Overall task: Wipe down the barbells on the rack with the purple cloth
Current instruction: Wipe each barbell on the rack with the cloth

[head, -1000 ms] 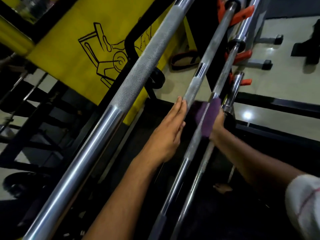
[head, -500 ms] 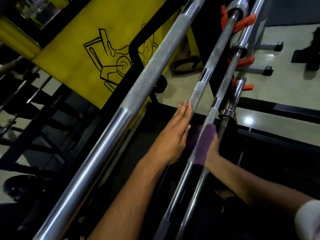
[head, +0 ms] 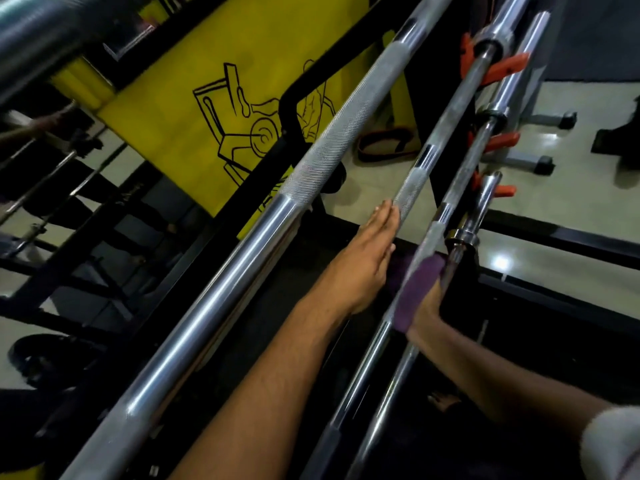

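Around the far thin barbell [head: 460, 187], the purple cloth [head: 417, 292] is wrapped and gripped by the right hand [head: 427, 306]. Over the last second it has slid down the shaft toward the person, off the stretch beside the collar [head: 462, 233], so that length looks wiped and the lower shaft is next. The left hand [head: 363, 258] still lies flat, fingers straight, against the neighbouring barbell [head: 412, 187]. The thick knurled bar [head: 322, 161] is untouched; orange clips [head: 502, 65] sit higher up.
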### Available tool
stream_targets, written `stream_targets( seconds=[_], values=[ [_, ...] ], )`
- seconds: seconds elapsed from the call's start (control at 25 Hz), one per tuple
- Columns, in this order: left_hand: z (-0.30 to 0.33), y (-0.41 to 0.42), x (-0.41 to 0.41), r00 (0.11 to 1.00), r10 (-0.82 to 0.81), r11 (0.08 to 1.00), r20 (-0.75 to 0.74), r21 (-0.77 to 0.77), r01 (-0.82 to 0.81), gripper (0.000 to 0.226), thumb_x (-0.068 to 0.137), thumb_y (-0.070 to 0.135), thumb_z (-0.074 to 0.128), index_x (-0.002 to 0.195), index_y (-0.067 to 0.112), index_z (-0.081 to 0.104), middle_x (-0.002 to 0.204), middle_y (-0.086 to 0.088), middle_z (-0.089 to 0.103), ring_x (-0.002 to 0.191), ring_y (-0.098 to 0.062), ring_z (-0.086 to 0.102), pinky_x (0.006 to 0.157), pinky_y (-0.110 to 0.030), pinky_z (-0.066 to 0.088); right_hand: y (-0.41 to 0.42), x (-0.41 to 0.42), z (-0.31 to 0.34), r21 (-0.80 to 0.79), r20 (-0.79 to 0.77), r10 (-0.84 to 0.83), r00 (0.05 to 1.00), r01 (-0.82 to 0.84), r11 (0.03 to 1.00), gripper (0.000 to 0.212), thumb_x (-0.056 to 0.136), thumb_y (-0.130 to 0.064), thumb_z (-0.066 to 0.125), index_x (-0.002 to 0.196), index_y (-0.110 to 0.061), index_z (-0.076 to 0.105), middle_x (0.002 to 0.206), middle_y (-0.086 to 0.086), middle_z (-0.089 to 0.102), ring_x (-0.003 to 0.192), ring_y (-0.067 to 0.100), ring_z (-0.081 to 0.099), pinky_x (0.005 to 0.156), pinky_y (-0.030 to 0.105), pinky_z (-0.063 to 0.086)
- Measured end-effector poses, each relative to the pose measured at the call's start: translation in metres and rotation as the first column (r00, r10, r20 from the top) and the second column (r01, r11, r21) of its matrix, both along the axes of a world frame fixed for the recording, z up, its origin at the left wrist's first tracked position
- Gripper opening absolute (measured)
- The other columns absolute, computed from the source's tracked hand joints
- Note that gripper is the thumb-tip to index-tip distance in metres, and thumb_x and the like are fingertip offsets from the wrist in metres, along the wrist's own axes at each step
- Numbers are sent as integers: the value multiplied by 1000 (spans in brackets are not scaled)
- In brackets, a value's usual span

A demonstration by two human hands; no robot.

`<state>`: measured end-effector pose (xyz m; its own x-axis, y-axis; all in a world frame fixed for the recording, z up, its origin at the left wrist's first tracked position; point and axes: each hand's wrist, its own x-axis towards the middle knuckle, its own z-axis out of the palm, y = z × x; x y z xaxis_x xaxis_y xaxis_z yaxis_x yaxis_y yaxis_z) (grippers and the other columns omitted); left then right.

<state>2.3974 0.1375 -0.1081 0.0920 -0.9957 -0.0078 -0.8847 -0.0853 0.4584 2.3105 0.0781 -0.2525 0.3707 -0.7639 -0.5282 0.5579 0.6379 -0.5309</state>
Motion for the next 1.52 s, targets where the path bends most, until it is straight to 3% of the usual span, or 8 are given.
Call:
stream_targets(
  seconds=[0.24,0.56,0.72,0.92,1.04,1.2,1.32,1.52],
  values=[
    [13,48,-4,992,16,995,127,-99,-3,56,105,22,48,158,18,28,166,4,20,152,-9,20,122,-33,27,50,-39,3,-80,-70,203,977,-209,975,65,109,-39,27,70,-15,72,60,3,69,57,17,66,42,21,50],
    [13,273,-22,981,63,997,181,-44,-56,54,107,30,30,159,15,23,168,3,12,154,-12,12,124,-28,16,75,-26,10,-86,-78,155,985,-162,983,87,106,-48,10,55,-9,69,53,10,65,51,22,63,61,34,49],
    [10,309,-23,975,114,993,190,-28,-111,57,104,8,40,158,13,24,167,2,14,153,-12,17,122,-29,22,89,-1,13,-25,-56,58,997,-59,998,58,107,-52,10,84,-16,50,54,2,66,51,14,67,53,20,52],
    [8,305,-23,973,121,992,199,-63,-111,64,98,-4,52,156,11,30,166,1,20,152,-10,20,120,-27,27,212,5,-40,-161,-201,246,948,-279,947,76,98,-61,30,73,4,60,70,29,63,67,42,61,60,39,50],
    [6,307,-22,971,133,988,197,-105,-114,60,99,2,50,156,12,32,165,2,22,151,-7,21,120,-25,28,202,-3,-20,103,-211,216,953,-198,975,67,103,-61,21,106,-7,60,85,15,64,87,32,61,71,35,48],
    [4,306,-23,974,133,982,183,-155,-105,53,102,16,36,155,10,34,164,-1,25,150,-9,24,119,-23,28,123,-6,6,-49,-359,178,916,-209,977,66,107,-53,7,80,-21,58,52,-13,67,72,13,59,66,29,45],
    [3,306,-20,981,133,983,140,-142,-113,58,100,5,46,155,11,33,165,-1,23,150,-9,23,119,-28,31,106,-2,5,-64,-240,126,962,-146,987,92,105,-58,4,60,-9,68,52,5,65,50,17,61,60,27,46],
    [-2,304,-17,990,123,980,72,-164,-110,57,99,-1,51,153,8,36,163,-5,29,149,-12,27,119,-29,31,202,-2,-47,165,-410,238,881,-185,969,90,87,-84,31,110,-6,69,93,17,71,87,32,70,71,35,54]
  ],
)
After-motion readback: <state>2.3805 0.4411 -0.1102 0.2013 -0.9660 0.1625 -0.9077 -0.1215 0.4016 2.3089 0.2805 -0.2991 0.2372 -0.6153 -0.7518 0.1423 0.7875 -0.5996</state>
